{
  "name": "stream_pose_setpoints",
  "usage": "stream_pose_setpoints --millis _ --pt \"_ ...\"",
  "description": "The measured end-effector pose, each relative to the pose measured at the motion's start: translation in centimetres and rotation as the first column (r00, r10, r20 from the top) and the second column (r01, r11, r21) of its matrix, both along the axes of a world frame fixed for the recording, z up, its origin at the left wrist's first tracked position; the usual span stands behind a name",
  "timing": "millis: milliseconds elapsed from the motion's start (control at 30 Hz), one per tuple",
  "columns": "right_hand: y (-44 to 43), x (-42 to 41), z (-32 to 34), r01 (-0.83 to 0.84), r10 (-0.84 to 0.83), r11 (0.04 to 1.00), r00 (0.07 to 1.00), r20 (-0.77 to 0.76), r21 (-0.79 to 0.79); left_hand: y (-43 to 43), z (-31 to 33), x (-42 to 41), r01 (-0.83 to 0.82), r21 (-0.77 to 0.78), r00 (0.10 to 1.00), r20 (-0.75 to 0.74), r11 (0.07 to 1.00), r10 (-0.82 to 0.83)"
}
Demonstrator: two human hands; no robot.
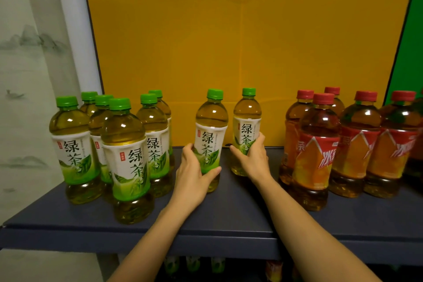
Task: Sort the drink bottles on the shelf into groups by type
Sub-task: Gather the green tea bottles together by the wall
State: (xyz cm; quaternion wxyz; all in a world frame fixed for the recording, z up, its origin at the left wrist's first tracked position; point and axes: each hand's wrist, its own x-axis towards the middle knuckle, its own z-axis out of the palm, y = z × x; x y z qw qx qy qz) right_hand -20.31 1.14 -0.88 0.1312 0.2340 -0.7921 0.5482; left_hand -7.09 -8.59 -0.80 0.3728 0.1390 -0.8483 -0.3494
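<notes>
Behind everything stands the yellow back panel (229, 52), and below it the dark blue shelf (229, 213) that carries the drinks. On its left side we have a cluster of green-capped green tea bottles (123, 144), on its right a cluster of red-capped iced tea bottles (318, 144). The two clusters are well apart, so the sorting looks nearly done to us.

Between the clusters two stray green teas stand upright on the shelf. Our left hand (194, 174) is wrapped round the lower label of the nearer stray (211, 130), thumb in front. Our right hand (254, 158) clasps the farther stray (247, 121) low on its label. We judge both belong with the left cluster.

The risk lies there. That cluster's foremost bottle stands close to the shelf's front edge, and a stray slid in briskly could knock it off. Both grips sit low, so a jerk could tip the tall bottles or knock them together.
</notes>
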Motion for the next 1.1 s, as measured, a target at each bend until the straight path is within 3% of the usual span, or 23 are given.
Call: stream_pose_setpoints --millis 300,733,1100 --pt "0.4 0.3 -0.4 0.014 -0.015 1.000 0.999 -0.030 -0.012 -0.4 1.0 -5.1 0.020 0.034 0.994 0.108 0.999 -0.024" --pt "-0.3 0.2 -0.3 -0.069 0.069 0.993 0.998 -0.002 -0.092 -0.8 -0.6 -6.0 0.032 0.007 0.996 0.081 0.999 -0.032" --pt "-0.2 0.8 0.3 -0.024 0.024 1.000 1.000 0.007 -0.015 -1.2 -0.6 -5.6 0.047 0.000 0.992 0.116 0.999 -0.046"
